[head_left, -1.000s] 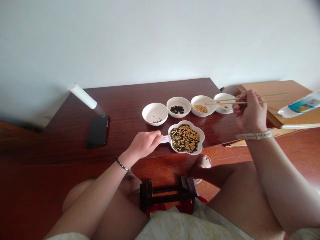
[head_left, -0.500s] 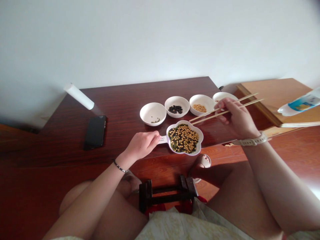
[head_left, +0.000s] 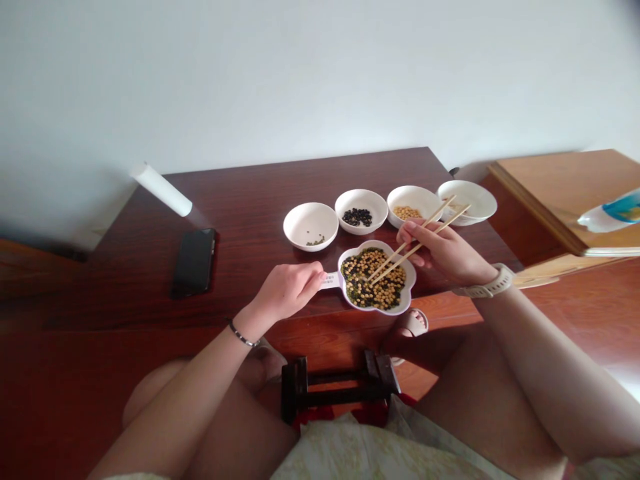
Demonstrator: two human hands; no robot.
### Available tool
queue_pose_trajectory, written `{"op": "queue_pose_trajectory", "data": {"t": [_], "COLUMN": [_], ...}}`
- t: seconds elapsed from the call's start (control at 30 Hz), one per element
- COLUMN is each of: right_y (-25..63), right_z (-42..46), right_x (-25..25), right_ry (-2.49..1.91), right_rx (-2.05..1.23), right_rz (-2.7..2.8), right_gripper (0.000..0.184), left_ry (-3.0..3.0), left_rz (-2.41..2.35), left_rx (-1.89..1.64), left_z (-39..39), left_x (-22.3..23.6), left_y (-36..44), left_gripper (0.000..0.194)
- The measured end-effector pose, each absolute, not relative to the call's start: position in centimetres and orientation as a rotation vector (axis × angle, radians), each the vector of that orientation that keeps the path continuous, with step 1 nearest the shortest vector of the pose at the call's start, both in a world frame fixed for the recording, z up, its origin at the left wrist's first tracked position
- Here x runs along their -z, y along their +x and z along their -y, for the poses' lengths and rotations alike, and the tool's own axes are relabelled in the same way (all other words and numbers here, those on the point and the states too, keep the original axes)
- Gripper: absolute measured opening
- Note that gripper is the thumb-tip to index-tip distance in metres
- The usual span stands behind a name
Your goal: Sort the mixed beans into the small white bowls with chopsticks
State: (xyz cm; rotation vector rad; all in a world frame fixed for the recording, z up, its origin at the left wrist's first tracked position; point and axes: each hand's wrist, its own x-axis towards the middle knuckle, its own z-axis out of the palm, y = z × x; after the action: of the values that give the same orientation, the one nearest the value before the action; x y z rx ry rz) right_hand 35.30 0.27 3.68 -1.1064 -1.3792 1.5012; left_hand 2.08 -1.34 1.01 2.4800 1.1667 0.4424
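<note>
1. Left hand (head_left: 293, 288): closed on the handle of a flower-shaped dish (head_left: 411, 281), at the front of the dark wooden table (head_left: 240, 220).
2. Dish contents: mixed beans (head_left: 383, 293) — yellow, black and small green ones.
3. Writing: the handle bears a pale label (head_left: 330, 280) with two short lines of dark print; too small to read.
4. Right hand (head_left: 443, 250): gripping a pair of chopsticks (head_left: 393, 256), tips close together among the beans in the dish; cannot tell whether a bean is pinched.
5. Four white bowls run in a row behind the dish. Left to right: first bowl (head_left: 303, 223), a few small greenish beans; second bowl (head_left: 375, 207), black beans; third bowl (head_left: 423, 198), yellow beans; fourth bowl (head_left: 477, 200), contents partly hidden by the chopsticks.
6. Bottle (head_left: 613, 215), right edge, cut off by the frame: blue wrapper with a yellowish patch — brand not legible.
7. Phone (head_left: 193, 261), dark, on the table's left; no writing readable. White cylinder (head_left: 163, 190) behind it, no print discernible.
</note>
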Motion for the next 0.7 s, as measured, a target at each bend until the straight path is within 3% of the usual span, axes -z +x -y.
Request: {"op": "queue_pose_trajectory", "data": {"t": [0.7], "right_y": [35.48], "right_z": [-0.98], "right_x": [-4.09], "right_ry": [-1.049], "right_rx": [-1.543], "right_rz": [1.173], "right_gripper": [0.035], "left_ry": [2.475], "left_rz": [-1.16], "left_rx": [-0.429], "left_z": [1.15], "left_x": [-0.91], "left_y": [2.01], "left_gripper": [0.036]}}
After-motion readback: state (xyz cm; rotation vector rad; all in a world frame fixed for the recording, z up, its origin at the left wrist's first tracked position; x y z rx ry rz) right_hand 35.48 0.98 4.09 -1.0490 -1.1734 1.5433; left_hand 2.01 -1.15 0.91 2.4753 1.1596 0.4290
